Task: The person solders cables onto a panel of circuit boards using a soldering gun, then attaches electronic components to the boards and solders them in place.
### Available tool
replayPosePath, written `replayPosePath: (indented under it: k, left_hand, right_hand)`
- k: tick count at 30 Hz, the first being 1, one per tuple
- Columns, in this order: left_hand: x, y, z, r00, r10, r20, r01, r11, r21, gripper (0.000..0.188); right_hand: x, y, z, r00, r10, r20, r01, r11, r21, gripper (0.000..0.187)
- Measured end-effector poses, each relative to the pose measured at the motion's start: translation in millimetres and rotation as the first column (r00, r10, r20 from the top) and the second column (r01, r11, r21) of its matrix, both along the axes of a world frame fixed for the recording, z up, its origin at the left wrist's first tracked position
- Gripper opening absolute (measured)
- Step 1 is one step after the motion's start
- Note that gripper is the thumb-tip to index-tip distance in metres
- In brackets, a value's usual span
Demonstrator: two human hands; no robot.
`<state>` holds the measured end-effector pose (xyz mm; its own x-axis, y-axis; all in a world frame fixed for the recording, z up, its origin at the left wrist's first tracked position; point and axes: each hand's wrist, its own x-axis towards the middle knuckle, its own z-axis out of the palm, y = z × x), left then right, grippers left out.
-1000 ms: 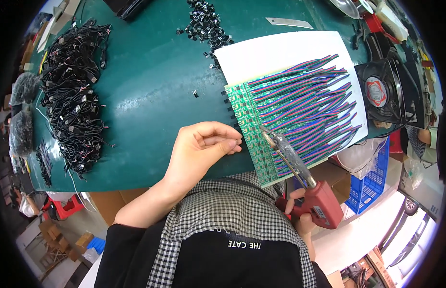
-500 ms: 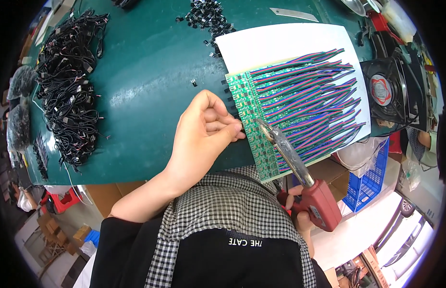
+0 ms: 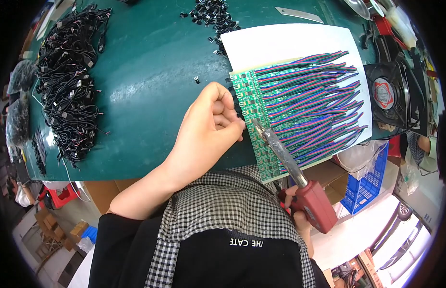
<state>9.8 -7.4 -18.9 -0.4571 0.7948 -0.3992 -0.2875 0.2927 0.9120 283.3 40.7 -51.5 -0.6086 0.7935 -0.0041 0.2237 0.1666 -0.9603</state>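
My left hand [image 3: 206, 127] is closed, thumb and forefinger pinched together at the left edge of a green circuit board panel [image 3: 254, 101]. Whatever sits between those fingertips is hidden. Small black connectors [image 3: 236, 98] line this edge just beyond the fingers. My right hand [image 3: 299, 218], partly covered, grips the red handle of a soldering gun [image 3: 319, 206]. Its long barrel slants up and left, the tip over the panel's left part, close to my left fingertips. Bundles of red, blue, green and black wires [image 3: 309, 103] run rightward from the panel.
Under the panel lies white paper [image 3: 290, 41] on a green table [image 3: 141, 96]. One loose connector [image 3: 196, 79] lies beyond my left hand, a pile of connectors [image 3: 211, 17] farther back. Black cables [image 3: 69, 91] are heaped left; a fan [image 3: 386, 93] and blue crate [image 3: 364, 187] stand right.
The soldering gun's tip has shifted slightly left across the panel, toward its edge. My left hand has moved a little farther away from me, still pinched. The whole view has shifted slightly.
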Motion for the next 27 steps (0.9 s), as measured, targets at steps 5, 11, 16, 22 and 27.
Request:
replayPosePath:
  k: [5, 11, 16, 22, 27]
  left_hand:
    - [-1, 1, 0, 0.999, 0.015, 0.037, -0.014, 1.000, -0.009, 0.022]
    - [-2, 2, -1, 0.999, -0.004, 0.042, 0.004, 1.000, -0.001, 0.021]
    - [1, 1, 1, 0.999, 0.008, 0.052, -0.009, 1.000, 0.004, 0.021]
    - [0, 0, 1, 0.999, 0.009, 0.045, -0.009, 1.000, 0.000, 0.022]
    - [-1, -1, -1, 0.999, 0.013, 0.046, -0.013, 1.000, 0.000, 0.023]
  right_hand:
    - [6, 3, -7, 0.995, 0.066, 0.070, -0.073, 0.992, 0.103, 0.048]
    - [33, -1, -26, 0.992, 0.110, 0.066, -0.108, 0.994, -0.034, 0.056]
    - [42, -2, -40, 0.984, 0.169, 0.060, -0.171, 0.985, 0.030, 0.070]
    - [42, -2, -37, 0.992, 0.121, 0.028, -0.121, 0.993, 0.010, 0.069]
    - [45, 0, -39, 0.976, 0.200, 0.084, -0.205, 0.977, 0.063, 0.068]
